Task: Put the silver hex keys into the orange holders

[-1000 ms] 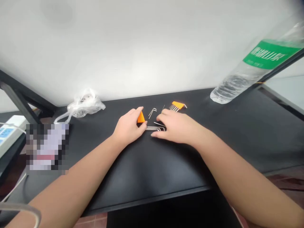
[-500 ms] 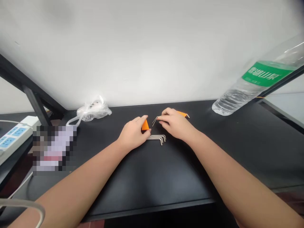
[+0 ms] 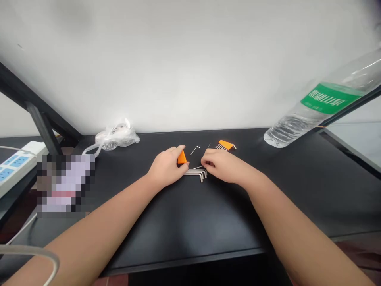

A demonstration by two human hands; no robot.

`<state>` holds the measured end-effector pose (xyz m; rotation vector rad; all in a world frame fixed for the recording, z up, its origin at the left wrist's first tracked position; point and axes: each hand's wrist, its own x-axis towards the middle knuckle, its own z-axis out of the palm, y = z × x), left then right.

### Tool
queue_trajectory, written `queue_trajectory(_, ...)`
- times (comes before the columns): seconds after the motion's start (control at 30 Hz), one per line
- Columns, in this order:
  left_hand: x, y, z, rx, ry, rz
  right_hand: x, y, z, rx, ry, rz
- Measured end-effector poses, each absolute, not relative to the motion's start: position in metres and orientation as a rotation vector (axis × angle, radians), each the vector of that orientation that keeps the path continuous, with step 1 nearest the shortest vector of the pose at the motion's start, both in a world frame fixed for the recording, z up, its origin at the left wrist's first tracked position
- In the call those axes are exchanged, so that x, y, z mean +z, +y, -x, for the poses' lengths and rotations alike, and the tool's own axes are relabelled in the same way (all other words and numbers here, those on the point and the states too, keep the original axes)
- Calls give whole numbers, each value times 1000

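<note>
My left hand (image 3: 166, 167) is closed around an orange hex key holder (image 3: 181, 157), which stands on the black tabletop. Several L-shaped hex keys (image 3: 197, 173) stick out from it to the right, their bent ends pointing toward me. Just right of these, my right hand (image 3: 222, 163) pinches a thin hex key (image 3: 199, 167) whose shaft points left at the holder. A loose small hex key (image 3: 195, 149) lies on the table beyond both hands. Behind my right hand rests a second orange holder (image 3: 226, 144) with several keys in it, partly hidden by the hand.
A large water bottle (image 3: 330, 97) with a green label leans at the back right. To the left are a clear plastic bag (image 3: 117, 137), a blurred lilac item (image 3: 67, 180) and a white power strip (image 3: 18, 163). A white cable (image 3: 50, 254) loops at the lower left.
My right hand has moved toward me from the loose keys, bringing one thin hex key beside the left holder. More of the second orange holder shows. My left hand stays put.
</note>
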<state>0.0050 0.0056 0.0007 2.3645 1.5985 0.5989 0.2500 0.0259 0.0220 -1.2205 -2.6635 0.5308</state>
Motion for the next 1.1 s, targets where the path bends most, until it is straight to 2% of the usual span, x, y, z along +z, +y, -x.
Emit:
queue_trajectory(0.17, 2, 5, -5, 632, 1595, -2332, 28, 14, -247, 689, -2636, 1258)
queue_trajectory(0.37, 1, 5, -4, 641, 1585, -2326, 22, 15, -242, 708, -2574, 1197)
queue_trajectory(0.5, 0, 5, -3, 650, 1587, -2340, 6, 34, -245, 478, -2365, 1256)
queue_trajectory(0.63, 0, 5, -3, 639, 1577, -2351, -7, 50, -243, 91, -2481, 1315)
queue_trajectory(0.73, 0, 5, -3, 641, 1575, -2352, -7, 51, -239, -16, -2561, 1322)
queue_trajectory(1.1, -2, 6, -3, 615, 1580, -2340, 24, 16, -241, 594, -2677, 1109)
